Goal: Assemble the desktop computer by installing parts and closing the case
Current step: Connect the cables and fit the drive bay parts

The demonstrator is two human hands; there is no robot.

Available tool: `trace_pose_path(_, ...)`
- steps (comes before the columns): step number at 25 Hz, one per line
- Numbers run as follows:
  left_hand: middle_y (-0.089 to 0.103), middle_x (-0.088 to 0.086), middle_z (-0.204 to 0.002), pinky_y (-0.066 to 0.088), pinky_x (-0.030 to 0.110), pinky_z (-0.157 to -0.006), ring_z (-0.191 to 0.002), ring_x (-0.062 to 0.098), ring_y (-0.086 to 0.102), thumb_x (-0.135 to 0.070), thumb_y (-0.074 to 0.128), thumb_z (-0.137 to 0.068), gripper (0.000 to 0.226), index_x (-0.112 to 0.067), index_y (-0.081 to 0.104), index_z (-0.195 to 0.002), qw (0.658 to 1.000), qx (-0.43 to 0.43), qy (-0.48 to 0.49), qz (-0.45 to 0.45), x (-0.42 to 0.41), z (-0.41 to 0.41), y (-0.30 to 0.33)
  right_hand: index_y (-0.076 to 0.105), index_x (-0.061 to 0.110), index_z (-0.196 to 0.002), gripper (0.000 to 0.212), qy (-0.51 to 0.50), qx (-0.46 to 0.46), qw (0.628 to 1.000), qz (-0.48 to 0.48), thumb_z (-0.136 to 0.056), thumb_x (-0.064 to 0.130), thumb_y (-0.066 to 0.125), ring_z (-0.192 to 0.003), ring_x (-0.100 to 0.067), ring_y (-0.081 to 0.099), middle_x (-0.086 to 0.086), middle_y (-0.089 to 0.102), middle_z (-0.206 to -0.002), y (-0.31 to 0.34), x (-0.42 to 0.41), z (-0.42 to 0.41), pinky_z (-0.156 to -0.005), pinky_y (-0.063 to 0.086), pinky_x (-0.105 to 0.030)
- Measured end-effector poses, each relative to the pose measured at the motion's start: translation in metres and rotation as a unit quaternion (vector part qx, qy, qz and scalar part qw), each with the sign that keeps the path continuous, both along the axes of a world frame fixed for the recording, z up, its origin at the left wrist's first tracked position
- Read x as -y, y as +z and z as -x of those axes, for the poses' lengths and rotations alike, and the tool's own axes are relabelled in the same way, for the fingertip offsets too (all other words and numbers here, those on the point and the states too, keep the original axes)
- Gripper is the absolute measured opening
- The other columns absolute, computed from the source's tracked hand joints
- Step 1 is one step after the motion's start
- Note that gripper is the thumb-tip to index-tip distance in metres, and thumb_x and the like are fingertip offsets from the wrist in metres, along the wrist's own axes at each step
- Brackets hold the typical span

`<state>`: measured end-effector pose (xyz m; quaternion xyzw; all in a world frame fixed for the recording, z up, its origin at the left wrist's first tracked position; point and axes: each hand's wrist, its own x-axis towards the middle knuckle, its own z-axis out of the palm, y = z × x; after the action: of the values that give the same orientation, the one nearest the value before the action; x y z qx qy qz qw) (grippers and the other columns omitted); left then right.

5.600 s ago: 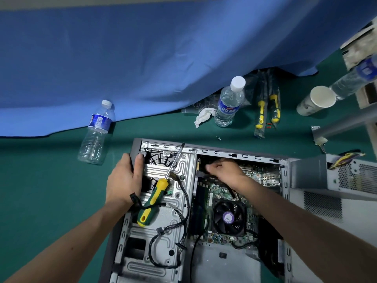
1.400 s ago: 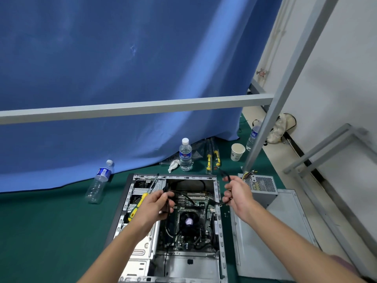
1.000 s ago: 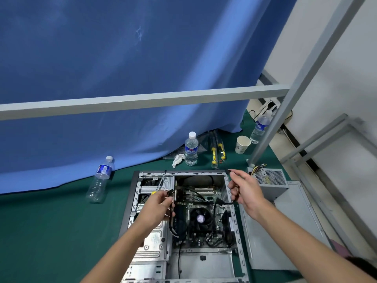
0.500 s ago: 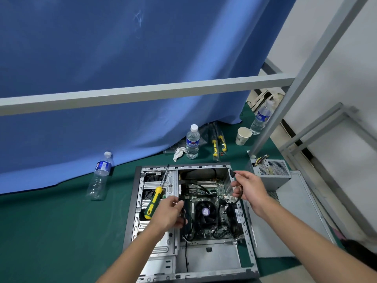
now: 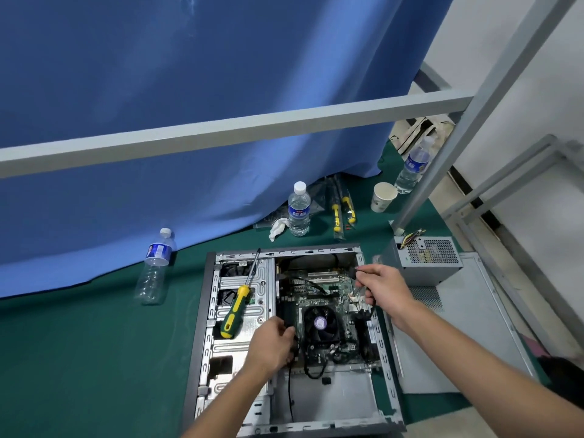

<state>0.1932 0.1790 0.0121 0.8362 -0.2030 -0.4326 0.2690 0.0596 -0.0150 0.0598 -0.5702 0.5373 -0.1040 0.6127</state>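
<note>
A blue curtain [image 5: 189, 90] hangs at the far side above a green mat [image 5: 79, 358]. On the mat the open computer case [image 5: 205, 311] lies flat, its side panel [image 5: 458, 343] just to the right with the power supply [image 5: 426, 257] at that panel's far end. The right hand [image 5: 384, 287] pinches a black cable [image 5: 354, 273] over the case's far right corner. The left hand [image 5: 273, 344] curls around another black cable [image 5: 290, 393] beside the fan [image 5: 319, 322]. A screwdriver [image 5: 237, 306] rests on the left bay.

Three water bottles stand on the green floor cover [image 5: 79, 358]: one at left [image 5: 154, 267], one at far centre [image 5: 299, 209], one at far right [image 5: 412, 165]. A paper cup [image 5: 383, 196] stands near the last, and a blue curtain [image 5: 189, 90] hangs behind.
</note>
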Motion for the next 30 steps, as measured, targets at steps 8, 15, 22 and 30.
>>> trace_pose_path(8,0.043,-0.003,-0.116,0.040,0.026,-0.099,-0.106,0.013,0.039,-0.041,0.048,-0.099,0.025,-0.021,0.059,-0.108,0.941,0.301,-0.154,-0.030,0.005,-0.002,-0.020,0.065,0.022,-0.107,0.021,0.048,0.016,0.999,0.017,-0.098,0.006,0.055,-0.087,-0.014,0.056,-0.004,0.063,-0.109,-0.021,0.008,-0.030,-0.084,0.051,-0.032)
trace_pose_path(15,0.041,0.012,-0.145,0.038,0.041,-0.105,-0.134,0.029,0.037,-0.033,0.051,-0.099,0.022,-0.013,0.060,-0.102,0.898,0.398,-0.189,-0.012,0.016,-0.014,-0.026,0.067,0.028,-0.094,0.030,0.011,0.083,0.996,0.018,-0.094,0.000,0.056,-0.096,-0.016,0.061,0.003,0.066,-0.102,-0.028,0.037,-0.061,-0.079,0.050,-0.028)
trace_pose_path(22,0.049,0.019,-0.139,0.044,0.045,-0.098,-0.128,0.034,0.047,-0.030,0.056,-0.098,0.023,-0.009,0.062,-0.099,0.896,0.409,-0.174,-0.014,0.025,-0.015,-0.036,0.071,0.028,-0.091,0.032,0.006,0.120,0.993,0.013,-0.092,-0.002,0.059,-0.094,-0.014,0.063,0.003,0.068,-0.096,-0.023,0.058,-0.076,-0.083,0.055,-0.026)
trace_pose_path(30,0.025,0.022,-0.157,0.019,0.052,-0.121,-0.150,0.033,0.011,-0.035,0.037,-0.104,0.030,-0.012,0.056,-0.101,0.913,0.375,-0.161,0.016,0.029,-0.020,-0.058,0.071,0.028,-0.105,0.026,0.085,0.091,0.992,0.009,-0.092,0.007,0.065,-0.077,0.005,0.064,0.010,0.070,-0.095,-0.044,0.035,-0.057,-0.078,0.051,-0.013)
